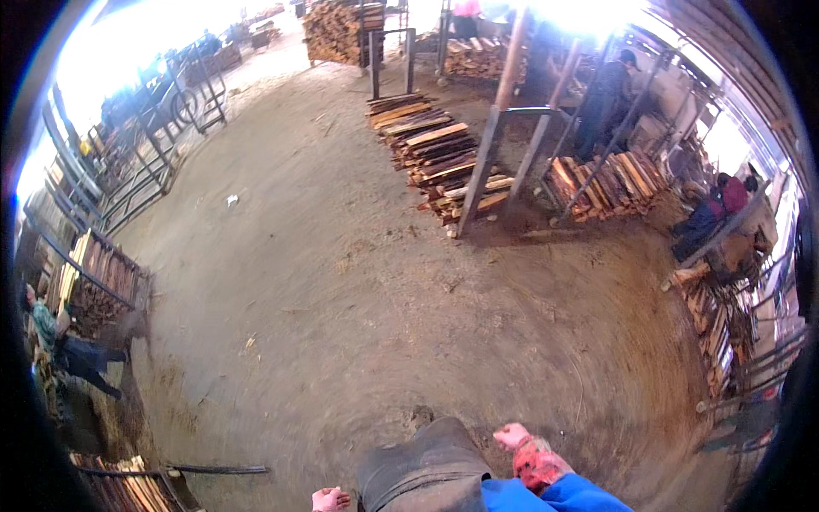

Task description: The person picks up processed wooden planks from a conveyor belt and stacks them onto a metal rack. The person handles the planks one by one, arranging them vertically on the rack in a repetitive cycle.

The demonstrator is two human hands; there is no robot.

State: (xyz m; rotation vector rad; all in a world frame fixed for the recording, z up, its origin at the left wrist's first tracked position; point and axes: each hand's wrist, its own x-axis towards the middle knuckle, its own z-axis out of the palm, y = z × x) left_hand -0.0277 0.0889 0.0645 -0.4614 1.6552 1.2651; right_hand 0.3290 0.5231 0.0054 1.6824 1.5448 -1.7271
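Observation:
At the lower edge, left of my dark-trousered legs, my left hand [331, 500] shows with its fingers curled in and nothing visible in them. My right hand [512, 436] hangs just right of my legs, closed in a loose fist with no object showing. A red patterned cuff [539, 464] and a blue sleeve cover that arm. Neither hand touches anything; bare brown ground [384, 341] lies beneath and ahead of them. Ahead, a long row of split firewood [435, 149] lies between upright metal posts [482, 171].
Another firewood rack [606, 183] stands at the right, with a person [601, 102] behind it and a bent person [717, 209] farther right. At left, a person [64, 346] sits by stacked wood [102, 277]. A metal bar [217, 469] juts out at lower left.

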